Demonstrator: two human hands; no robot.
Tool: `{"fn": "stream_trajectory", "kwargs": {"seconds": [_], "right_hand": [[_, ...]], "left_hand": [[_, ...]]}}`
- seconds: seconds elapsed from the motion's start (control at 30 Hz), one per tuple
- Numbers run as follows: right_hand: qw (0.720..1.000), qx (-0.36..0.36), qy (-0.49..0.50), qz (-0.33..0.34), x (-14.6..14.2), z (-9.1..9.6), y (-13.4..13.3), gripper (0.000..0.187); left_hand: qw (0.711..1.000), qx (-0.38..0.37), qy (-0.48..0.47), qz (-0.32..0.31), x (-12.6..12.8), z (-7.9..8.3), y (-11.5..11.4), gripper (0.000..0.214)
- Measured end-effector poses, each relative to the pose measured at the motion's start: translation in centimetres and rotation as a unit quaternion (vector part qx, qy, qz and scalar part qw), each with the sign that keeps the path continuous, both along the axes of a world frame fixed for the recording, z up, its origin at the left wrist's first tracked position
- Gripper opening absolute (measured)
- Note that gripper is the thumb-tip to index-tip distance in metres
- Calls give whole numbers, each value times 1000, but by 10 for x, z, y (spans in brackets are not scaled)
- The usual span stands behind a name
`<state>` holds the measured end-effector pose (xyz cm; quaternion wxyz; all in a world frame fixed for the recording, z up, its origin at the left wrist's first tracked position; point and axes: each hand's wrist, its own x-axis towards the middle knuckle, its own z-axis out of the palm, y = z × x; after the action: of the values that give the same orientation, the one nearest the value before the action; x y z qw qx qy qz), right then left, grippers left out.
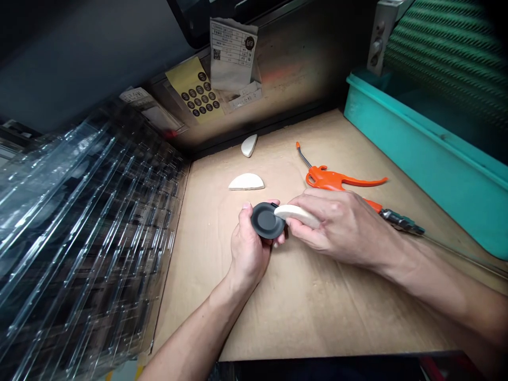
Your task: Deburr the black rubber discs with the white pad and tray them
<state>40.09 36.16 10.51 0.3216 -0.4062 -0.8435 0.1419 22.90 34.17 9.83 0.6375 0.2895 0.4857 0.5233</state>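
Note:
My left hand point(249, 248) grips a round dark grey disc point(266, 220), fingers curled round its edge, and holds it above the cardboard-covered bench point(301, 307). My right hand point(337, 225) pinches a white half-moon block point(296, 212) and presses its tip against the disc's right side. Both hands meet near the middle of the bench.
Two more white half-moon blocks point(246, 182) point(249, 145) lie farther back. An orange air blow gun point(337, 180) with its metal hose fitting point(400, 221) lies behind my right hand. A stack of clear plastic trays point(79, 238) fills the left. A teal bin point(428, 153) stands at right.

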Motion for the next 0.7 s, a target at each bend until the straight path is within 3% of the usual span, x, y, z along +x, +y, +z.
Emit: {"fn": "stream_trajectory", "kwargs": {"seconds": [0.17, 0.4, 0.5, 0.6, 0.7], "right_hand": [[999, -31, 35, 26, -2, 4, -2, 19], [970, -166, 92, 149, -2, 19, -9, 20], [971, -190, 129, 63, 0, 18, -6, 14], [975, -170, 133, -46, 0, 15, -1, 14], [978, -147, 121, -87, -1, 13, 1, 15]], "left_hand": [[999, -25, -30, -2, -2, 2, 3, 53], [993, -64, -48, 81, 2, 1, 4, 54], [992, -66, -99, 47, -3, 0, 7, 59], [984, -86, -157, -10, -10, 0, 11, 65], [975, -103, -195, -19, -13, 2, 14, 68]]}}
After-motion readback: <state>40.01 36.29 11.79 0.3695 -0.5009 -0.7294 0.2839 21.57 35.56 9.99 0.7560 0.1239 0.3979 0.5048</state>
